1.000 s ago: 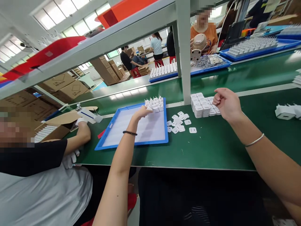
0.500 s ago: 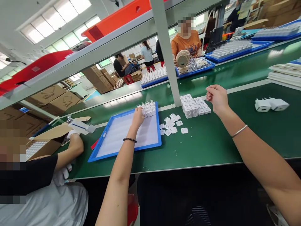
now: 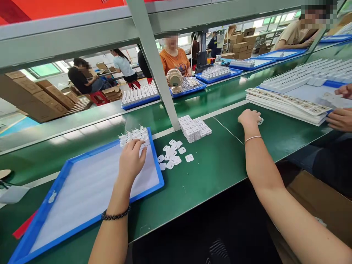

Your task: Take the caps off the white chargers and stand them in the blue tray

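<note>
My left hand (image 3: pixel 132 158), a dark beaded bracelet at its wrist, hovers over the blue-rimmed tray (image 3: pixel 162 179), its fingers apart beside the white plug adapters (image 3: pixel 137 135) grouped in the tray's far right corner. Farther right, my right hand (image 3: pixel 249 119) is closed over a white adapter (image 3: pixel 260 120) that shows only partly past its fingers. Between the hands lie loose white square pieces (image 3: pixel 171 154) and neat stacks of the same pieces (image 3: pixel 192 128) on the green table (image 3: pixel 209 172).
At the right, a co-worker's hands (image 3: pixel 341 117) are near a pile of white panels (image 3: pixel 286 106) and a tray of adapters (image 3: pixel 291 79). A grey post (image 3: pixel 156 69) rises behind the stacks. A small fan (image 3: pixel 175 79) stands across the table.
The view has turned right. My right hand has moved from beside the stacks to the adapters at the right and closed over one. My left hand's fingers have opened at the tray's adapters.
</note>
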`<state>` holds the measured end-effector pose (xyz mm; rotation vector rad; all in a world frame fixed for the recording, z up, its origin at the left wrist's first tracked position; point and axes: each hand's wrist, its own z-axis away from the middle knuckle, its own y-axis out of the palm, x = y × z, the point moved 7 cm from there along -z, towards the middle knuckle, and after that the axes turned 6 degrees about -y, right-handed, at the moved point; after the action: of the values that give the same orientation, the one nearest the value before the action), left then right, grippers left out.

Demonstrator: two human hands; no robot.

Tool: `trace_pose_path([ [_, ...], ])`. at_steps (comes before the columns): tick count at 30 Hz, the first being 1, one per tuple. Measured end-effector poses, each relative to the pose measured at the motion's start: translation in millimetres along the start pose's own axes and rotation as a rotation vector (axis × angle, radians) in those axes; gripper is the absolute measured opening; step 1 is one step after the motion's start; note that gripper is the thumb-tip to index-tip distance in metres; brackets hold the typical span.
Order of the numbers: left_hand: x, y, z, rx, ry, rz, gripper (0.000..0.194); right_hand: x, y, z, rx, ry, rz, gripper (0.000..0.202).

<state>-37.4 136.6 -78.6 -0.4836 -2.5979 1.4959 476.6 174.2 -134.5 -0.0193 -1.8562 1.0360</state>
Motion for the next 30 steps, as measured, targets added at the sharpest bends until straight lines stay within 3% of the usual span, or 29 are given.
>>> trace_pose_path([
  [3,0,-6.4,3,-0.037,0.025,0.032,0.029,-13,-5,-5,0.014,-0.028,-0.044,0.03],
  [6,-11,-14.3,7,-0.095,0.078,0.067,0.026,-4,-5,-4,0.013,-0.131,-0.103,0.025],
  [9,-39,-17.7,15,-0.145,0.177,0.118,0.023,32,-1,9,0.026,-0.309,-0.164,0.038],
  [12,-76,-13.4,28,-0.164,0.303,0.16,0.031,89,14,55,0.134,-0.613,-0.291,0.068],
  [14,-98,-10.6,36,-0.214,0.377,0.131,0.042,121,28,105,0.317,-0.774,-0.482,0.081],
  [16,-112,-6.7,42,-0.241,0.433,0.088,0.05,141,46,163,0.608,-0.844,-0.629,0.088],
  [18,-118,-1.5,46,-0.227,0.47,0.054,0.052,150,60,220,0.898,-0.9,-0.691,0.089],
  [21,-119,6.7,47,-0.161,0.501,0.095,0.04,149,67,266,1.117,-0.903,-0.735,0.083],
  [24,-113,12.0,46,-0.092,0.489,0.231,0.032,142,74,270,1.382,-0.768,-0.761,0.082],
  [26,-106,13.1,44,-0.061,0.421,0.321,0.029,134,78,262,1.57,-0.722,-0.66,0.073],
  [28,-97,13.1,41,-0.041,0.341,0.396,0.029,125,84,248,1.589,-0.784,-0.404,0.055],
  [30,-90,12.3,39,-0.04,0.287,0.443,0.029,116,91,233,1.49,-0.864,-0.107,0.042],
])
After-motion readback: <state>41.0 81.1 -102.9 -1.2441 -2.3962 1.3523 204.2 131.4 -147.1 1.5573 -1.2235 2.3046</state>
